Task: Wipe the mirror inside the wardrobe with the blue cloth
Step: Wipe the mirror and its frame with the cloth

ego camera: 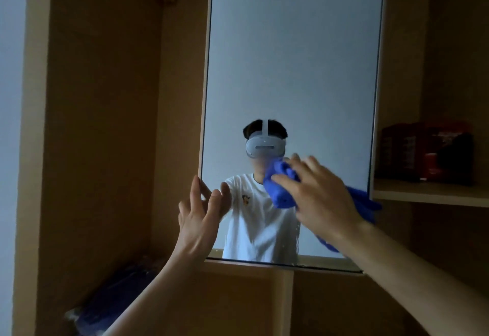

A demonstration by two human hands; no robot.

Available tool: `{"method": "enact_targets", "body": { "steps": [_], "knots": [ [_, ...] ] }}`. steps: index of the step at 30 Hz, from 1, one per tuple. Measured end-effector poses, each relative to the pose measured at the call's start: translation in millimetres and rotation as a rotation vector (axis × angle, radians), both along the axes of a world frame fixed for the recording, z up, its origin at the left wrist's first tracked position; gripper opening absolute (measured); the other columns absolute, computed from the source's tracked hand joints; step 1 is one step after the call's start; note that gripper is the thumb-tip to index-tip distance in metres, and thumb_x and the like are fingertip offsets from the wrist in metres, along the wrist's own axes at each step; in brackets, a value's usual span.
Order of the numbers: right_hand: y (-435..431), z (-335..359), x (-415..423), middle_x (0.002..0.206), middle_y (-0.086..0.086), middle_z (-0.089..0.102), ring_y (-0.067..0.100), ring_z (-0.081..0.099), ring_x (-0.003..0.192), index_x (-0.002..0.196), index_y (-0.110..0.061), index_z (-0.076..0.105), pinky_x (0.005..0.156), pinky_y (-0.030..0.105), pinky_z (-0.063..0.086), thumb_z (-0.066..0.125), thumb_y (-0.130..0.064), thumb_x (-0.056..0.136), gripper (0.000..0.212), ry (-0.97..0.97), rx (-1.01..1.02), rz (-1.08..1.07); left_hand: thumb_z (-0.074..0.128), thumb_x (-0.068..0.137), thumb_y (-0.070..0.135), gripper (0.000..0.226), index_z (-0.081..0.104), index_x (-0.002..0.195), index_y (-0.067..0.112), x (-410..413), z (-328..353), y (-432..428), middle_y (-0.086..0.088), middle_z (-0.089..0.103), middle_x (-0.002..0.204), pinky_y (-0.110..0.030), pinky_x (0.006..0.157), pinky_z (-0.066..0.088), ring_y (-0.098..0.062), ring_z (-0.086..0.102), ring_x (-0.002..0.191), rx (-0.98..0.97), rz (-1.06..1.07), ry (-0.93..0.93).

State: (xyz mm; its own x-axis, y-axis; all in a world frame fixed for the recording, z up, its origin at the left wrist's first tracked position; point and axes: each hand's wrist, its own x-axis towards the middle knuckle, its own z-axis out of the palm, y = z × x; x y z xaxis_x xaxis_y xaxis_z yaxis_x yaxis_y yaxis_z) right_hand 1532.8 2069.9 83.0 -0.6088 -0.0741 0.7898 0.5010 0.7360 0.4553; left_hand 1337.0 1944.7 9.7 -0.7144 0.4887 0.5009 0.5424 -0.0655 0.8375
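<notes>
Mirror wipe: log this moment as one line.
step: wipe | right hand: holds cloth on mirror | left hand: open, at mirror's left edge

free: upper mirror [291, 57] glass | blocked: right shelf [428, 192] (dark boxes [426, 150] on it) | left: wardrobe wall [105, 124]
</notes>
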Motion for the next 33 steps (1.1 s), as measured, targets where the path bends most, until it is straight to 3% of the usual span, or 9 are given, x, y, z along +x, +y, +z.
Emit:
{"method": "enact_targets", "body": {
  "steps": [4,8,11,14,19,22,28,30,33],
  "knots": [
    [6,-37,11,0.126,0.012,0.065,0.031,0.06,0.101,0.12,-0.02,0.069,0.084,0.046,0.053,0.079,-0.003,0.065,0.059,-0.169,0.07,0.06,0.035,0.102,0.063,0.07,-0.003,0.159,0.046,2,0,1,-0.008,0.026,0.15,-0.058,0.115,0.034,-0.035,0.033,0.139,-0.023,0.021,-0.003],
    [16,8,23,0.119,0.011,0.066,0.033,0.059,0.096,0.113,-0.019,0.071,0.078,0.045,0.052,0.075,0.001,0.061,0.056,-0.015,0.031,0.015,0.034,0.103,0.06,0.067,0.008,0.161,0.036,4,2,0,-0.002,0.019,0.159,-0.052,0.117,0.03,-0.029,0.024,0.143,-0.062,0.032,0.045],
    [30,48,37,0.105,0.013,0.065,0.036,0.052,0.088,0.106,-0.014,0.07,0.07,0.048,0.049,0.068,0.006,0.062,0.048,0.118,-0.036,0.026,0.034,0.102,0.062,0.068,0.006,0.16,0.041,6,2,1,-0.004,0.02,0.159,-0.053,0.117,0.031,-0.031,0.027,0.144,-0.038,0.05,0.018],
    [33,32,39,0.113,0.013,0.065,0.034,0.052,0.092,0.113,-0.015,0.069,0.073,0.046,0.052,0.073,0.005,0.062,0.055,0.106,0.016,0.007,0.035,0.101,0.063,0.07,0.002,0.159,0.045,10,1,1,-0.009,0.024,0.157,-0.053,0.114,0.034,-0.035,0.032,0.144,-0.004,0.069,-0.004],
    [36,-29,42,0.126,0.01,0.065,0.031,0.058,0.097,0.118,-0.022,0.069,0.08,0.045,0.053,0.08,0.0,0.054,0.069,-0.128,0.099,0.06,0.035,0.102,0.063,0.067,0.004,0.159,0.046,11,-3,1,-0.006,0.022,0.158,-0.051,0.109,0.037,-0.035,0.035,0.142,0.037,0.07,0.002],
    [44,-5,48,0.125,0.007,0.063,0.027,0.055,0.096,0.118,-0.026,0.067,0.078,0.043,0.052,0.083,-0.001,0.053,0.071,-0.052,0.047,0.056,0.035,0.101,0.063,0.069,0.003,0.159,0.044,13,-4,2,-0.006,0.019,0.161,-0.054,0.112,0.035,-0.035,0.033,0.144,0.027,0.077,0.013],
    [63,45,56,0.097,0.01,0.063,0.034,0.049,0.084,0.097,-0.015,0.068,0.07,0.05,0.047,0.062,0.001,0.069,0.033,0.092,-0.046,0.116,0.035,0.101,0.066,0.072,0.001,0.16,0.043,15,-7,3,-0.006,0.016,0.162,-0.057,0.113,0.033,-0.034,0.029,0.146,0.028,0.085,0.028],
    [60,20,56,0.106,0.01,0.063,0.029,0.045,0.088,0.108,-0.018,0.069,0.069,0.044,0.049,0.075,0.002,0.061,0.051,0.107,-0.005,0.075,0.035,0.098,0.069,0.076,0.0,0.16,0.043,15,-11,4,-0.006,0.016,0.163,-0.058,0.115,0.032,-0.034,0.027,0.147,0.03,0.086,0.041],
    [56,-30,59,0.128,0.008,0.062,0.025,0.045,0.097,0.121,-0.024,0.067,0.075,0.044,0.052,0.085,-0.002,0.053,0.074,-0.038,0.007,0.069,0.032,0.09,0.073,0.084,-0.001,0.16,0.041,17,-13,5,-0.006,0.018,0.161,-0.057,0.115,0.032,-0.033,0.027,0.147,0.023,0.094,0.051]
  ]
}}
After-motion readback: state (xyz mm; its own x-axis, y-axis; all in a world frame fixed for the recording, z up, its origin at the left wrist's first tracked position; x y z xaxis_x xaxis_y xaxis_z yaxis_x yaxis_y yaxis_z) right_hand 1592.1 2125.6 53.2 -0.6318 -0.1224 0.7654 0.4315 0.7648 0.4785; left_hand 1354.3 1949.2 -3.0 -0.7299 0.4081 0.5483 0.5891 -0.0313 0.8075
